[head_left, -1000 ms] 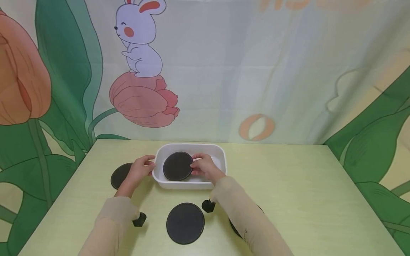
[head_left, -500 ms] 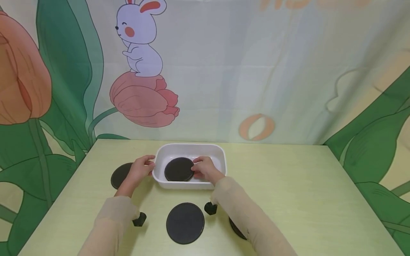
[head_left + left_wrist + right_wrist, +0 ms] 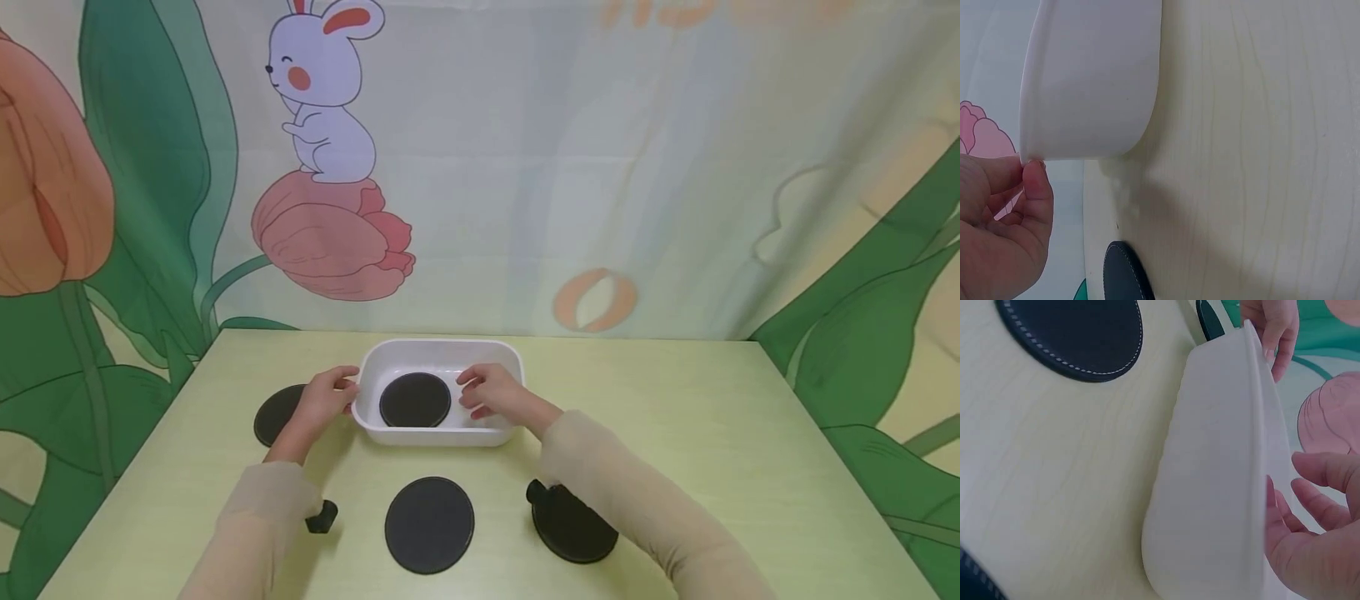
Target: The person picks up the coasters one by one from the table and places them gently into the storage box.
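Observation:
A white plastic basin (image 3: 438,437) stands near the back of the table. My left hand (image 3: 325,398) pinches its left rim between thumb and fingers, which shows closely in the left wrist view. Inside the basin, on the left half, lies a black round coaster (image 3: 415,400). Over the right half hovers my right hand (image 3: 491,393), fingers spread and slightly bent, holding nothing, apart from the coaster. In the right wrist view the basin's wall (image 3: 1210,469) hides part of the right fingers and the coaster inside.
Another black coaster (image 3: 274,414) lies left of the basin, partly behind my left hand. A stitched coaster (image 3: 430,525) sits at the front middle. One more coaster (image 3: 573,527) lies front right, partly under my right sleeve (image 3: 637,492). A printed curtain (image 3: 480,167) hangs behind the table.
My right hand has lowered the coaster onto the basin's floor, let go and drawn away to the right. The left hand has stayed on the rim.

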Demonstrator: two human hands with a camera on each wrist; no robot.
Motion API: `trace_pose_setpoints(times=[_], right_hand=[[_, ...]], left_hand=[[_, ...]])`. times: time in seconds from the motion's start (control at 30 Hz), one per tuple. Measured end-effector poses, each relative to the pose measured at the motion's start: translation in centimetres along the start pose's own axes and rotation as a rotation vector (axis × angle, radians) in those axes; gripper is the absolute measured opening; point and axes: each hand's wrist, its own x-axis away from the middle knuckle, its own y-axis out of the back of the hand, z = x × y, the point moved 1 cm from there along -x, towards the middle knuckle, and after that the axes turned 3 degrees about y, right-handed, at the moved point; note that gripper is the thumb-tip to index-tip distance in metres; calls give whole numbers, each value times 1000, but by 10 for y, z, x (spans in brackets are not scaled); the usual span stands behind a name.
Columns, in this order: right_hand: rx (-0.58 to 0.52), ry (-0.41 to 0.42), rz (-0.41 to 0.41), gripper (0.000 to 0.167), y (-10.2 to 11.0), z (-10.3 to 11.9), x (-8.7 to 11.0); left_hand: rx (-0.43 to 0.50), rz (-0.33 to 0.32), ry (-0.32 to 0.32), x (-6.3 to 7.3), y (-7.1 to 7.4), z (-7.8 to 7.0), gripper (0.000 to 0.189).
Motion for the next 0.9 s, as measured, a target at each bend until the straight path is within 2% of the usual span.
trace_pose_setpoints(times=[0.2,0.4,0.67,0.9], right_hand=[[47,15,116,28,18,8,26],[100,38,205,27,37,7,47],[238,-6,298,32,61,-10,72],[306,-36,320,35,75,-32,86]], left_hand=[[4,-1,-15,-2,0,2,38],[11,1,-12,-1,-1,0,37],[6,6,0,0,0,-2,38],[-6,8,3,0,0,-2,38]])
